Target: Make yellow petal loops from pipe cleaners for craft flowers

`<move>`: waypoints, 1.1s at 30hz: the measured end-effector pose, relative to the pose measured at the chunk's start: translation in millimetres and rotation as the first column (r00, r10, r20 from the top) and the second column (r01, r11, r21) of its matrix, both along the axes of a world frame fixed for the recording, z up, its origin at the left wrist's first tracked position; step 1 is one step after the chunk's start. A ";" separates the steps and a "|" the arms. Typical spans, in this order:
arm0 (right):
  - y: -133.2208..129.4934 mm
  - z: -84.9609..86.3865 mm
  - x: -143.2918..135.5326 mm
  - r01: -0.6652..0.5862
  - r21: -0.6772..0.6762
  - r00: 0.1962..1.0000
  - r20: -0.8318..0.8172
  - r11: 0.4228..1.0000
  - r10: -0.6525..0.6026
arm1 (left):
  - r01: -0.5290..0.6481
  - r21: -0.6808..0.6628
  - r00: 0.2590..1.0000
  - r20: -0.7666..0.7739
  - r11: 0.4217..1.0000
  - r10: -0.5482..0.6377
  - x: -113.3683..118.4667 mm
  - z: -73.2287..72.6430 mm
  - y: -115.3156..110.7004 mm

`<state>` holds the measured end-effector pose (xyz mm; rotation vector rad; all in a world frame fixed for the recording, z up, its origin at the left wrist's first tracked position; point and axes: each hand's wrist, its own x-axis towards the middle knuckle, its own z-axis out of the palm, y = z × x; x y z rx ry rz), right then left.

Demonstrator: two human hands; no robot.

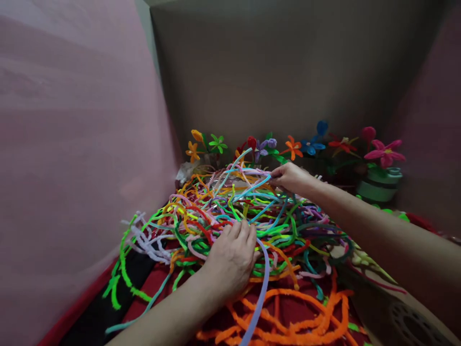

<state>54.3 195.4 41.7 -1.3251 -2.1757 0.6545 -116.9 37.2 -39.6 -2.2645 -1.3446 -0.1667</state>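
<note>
A tangled pile of fuzzy pipe cleaners (194,211) in many colours spreads ahead of me. My left hand (234,257) rests on the near middle of it, fingers together and curled downward. From its fingertips a lavender pipe cleaner (265,276) arches toward me; the grip itself is partly hidden. Farther back, my right hand (290,177) pinches a light blue pipe cleaner (254,186) at the pile's far right. Pink and lilac strands pass close to those fingertips, and I cannot tell whether they are held too.
Along the back wall stand several pipe-cleaner flowers, among them an orange flower (292,147) and a pink flower (384,153). A pale green pot (380,185) is at the right. Loose orange pipe cleaners (306,327) lie in front on red cloth. A pink wall (82,134) rises at left.
</note>
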 end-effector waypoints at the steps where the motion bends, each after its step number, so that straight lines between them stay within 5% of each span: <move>1: 0.2 -0.2 -0.4 -0.003 0.017 1.000 0.006 1.000 0.003 | -0.002 0.001 1.000 0.000 1.000 0.002 0.2 -0.2 -0.3; 13: 14.5 -23.1 -2.2 -0.035 0.136 0.999 0.035 0.990 0.031 | 0.013 0.042 1.000 0.001 0.999 -0.013 0.8 -1.6 -0.7; 33: 8.0 -16.2 -0.4 -0.081 0.106 0.996 0.051 0.991 0.076 | -0.003 0.027 1.000 0.010 1.000 0.003 0.8 -0.3 -0.9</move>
